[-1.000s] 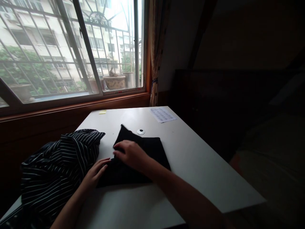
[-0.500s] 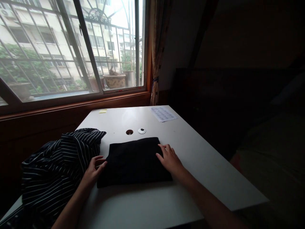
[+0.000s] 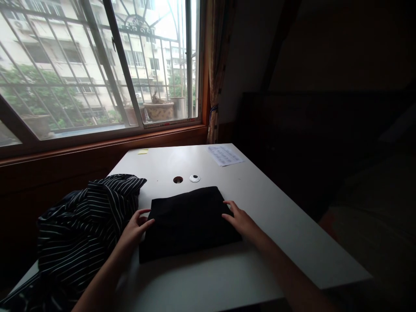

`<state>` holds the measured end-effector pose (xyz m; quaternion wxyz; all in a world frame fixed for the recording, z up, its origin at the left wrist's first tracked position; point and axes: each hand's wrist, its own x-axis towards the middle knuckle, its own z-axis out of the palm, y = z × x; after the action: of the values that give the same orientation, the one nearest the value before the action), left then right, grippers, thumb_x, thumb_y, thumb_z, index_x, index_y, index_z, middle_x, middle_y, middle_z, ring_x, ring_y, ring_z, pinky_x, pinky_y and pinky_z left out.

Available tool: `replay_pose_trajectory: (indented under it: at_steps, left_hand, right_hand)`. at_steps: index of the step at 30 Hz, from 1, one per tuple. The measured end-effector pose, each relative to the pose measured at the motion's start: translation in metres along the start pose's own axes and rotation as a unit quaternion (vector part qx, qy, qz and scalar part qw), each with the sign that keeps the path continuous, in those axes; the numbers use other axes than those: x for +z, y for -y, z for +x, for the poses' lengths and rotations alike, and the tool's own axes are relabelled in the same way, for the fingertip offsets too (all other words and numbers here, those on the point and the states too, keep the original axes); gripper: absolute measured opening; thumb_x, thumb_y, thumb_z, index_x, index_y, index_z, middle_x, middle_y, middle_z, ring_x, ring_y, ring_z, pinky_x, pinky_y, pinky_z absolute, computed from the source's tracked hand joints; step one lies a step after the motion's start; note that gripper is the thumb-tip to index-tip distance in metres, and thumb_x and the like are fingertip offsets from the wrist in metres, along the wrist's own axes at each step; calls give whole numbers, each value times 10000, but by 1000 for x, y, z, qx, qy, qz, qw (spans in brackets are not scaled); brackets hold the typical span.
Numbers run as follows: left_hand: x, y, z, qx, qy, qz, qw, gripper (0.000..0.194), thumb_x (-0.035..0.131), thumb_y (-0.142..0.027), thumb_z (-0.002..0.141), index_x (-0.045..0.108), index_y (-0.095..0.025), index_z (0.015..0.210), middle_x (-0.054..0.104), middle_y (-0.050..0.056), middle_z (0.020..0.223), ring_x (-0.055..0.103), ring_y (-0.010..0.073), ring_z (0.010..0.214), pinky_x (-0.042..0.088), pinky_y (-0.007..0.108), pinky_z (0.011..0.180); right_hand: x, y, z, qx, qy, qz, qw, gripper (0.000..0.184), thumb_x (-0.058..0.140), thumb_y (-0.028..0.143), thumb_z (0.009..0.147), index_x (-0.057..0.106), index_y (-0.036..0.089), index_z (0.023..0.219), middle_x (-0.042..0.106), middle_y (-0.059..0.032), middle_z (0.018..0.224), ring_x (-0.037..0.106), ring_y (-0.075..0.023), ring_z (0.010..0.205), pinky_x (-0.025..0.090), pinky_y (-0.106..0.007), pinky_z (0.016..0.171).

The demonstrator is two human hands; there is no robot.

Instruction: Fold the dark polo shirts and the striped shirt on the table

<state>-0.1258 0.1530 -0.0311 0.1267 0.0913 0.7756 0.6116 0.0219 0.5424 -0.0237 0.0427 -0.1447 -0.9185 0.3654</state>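
Note:
A folded black garment point(image 3: 191, 225) lies flat on the white table point(image 3: 201, 281). Its exact kind cannot be told from the folded shape. At its left edge is my left hand point(image 3: 138, 225), thumb and forefinger apart and their tips touching the cloth. My right hand point(image 3: 240, 221) rests along the opposite edge, its fingers also spread, fingertips against the fabric. Neither hand is closed around the cloth. Left of my left hand, a crumpled black garment with white stripes point(image 3: 81, 225) lies in a heap, partly behind my forearm.
Beyond the black cloth are a round hole point(image 3: 178, 180) in the tabletop and a white round cover point(image 3: 194, 178). Printed paper point(image 3: 225, 155) and a yellow sticky note point(image 3: 143, 151) lie toward the far edge. A barred window point(image 3: 97, 69) and a tied curtain point(image 3: 214, 86) stand behind.
The black garment has turned slightly counterclockwise and slid a little right, its right side now farther from me. My right hand has moved right to its edge; the left followed rightward.

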Motion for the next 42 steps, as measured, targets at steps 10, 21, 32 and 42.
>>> replay_pose_trajectory:
  at_steps: [10, 21, 32, 42]
  left_hand:
    - [20, 7, -30, -29, 92, 12, 995, 780, 716, -606, 763, 403, -230, 1371, 580, -28, 787, 605, 165, 656, 416, 246, 532]
    - [18, -5, 54, 52, 10, 233, 971, 738, 683, -641, 679, 597, -136, 1209, 679, 99, 917, 664, 248, 757, 515, 367, 734]
    - [21, -22, 66, 80, 46, 228, 969, 438, 641, -624, 719, 649, -188, 760, 646, 36, 726, 599, 232, 735, 442, 321, 686]
    - [0, -32, 50, 91, 70, 167, 979, 370, 676, -526, 773, 648, -176, 888, 691, 44, 799, 640, 223, 767, 478, 318, 704]
  right_hand:
    - [-12, 0, -17, -84, -130, -218, 964, 353, 650, 267, 870, 636, 265, 1223, 610, -113, 1173, 555, -313, 1097, 476, -459, 950]
    - [87, 91, -61, -478, 54, -153, 863, 522, 774, 562, 779, 629, 262, 1181, 657, -48, 1162, 566, -229, 1037, 460, -373, 862]
    - [88, 107, -68, -521, -50, -102, 846, 39, 616, 256, 877, 600, 220, 875, 643, -11, 855, 555, -154, 752, 450, -311, 693]
    - [82, 117, -75, -574, -76, -99, 809, 82, 594, 289, 904, 586, 219, 861, 629, -12, 823, 554, -145, 691, 427, -308, 618]
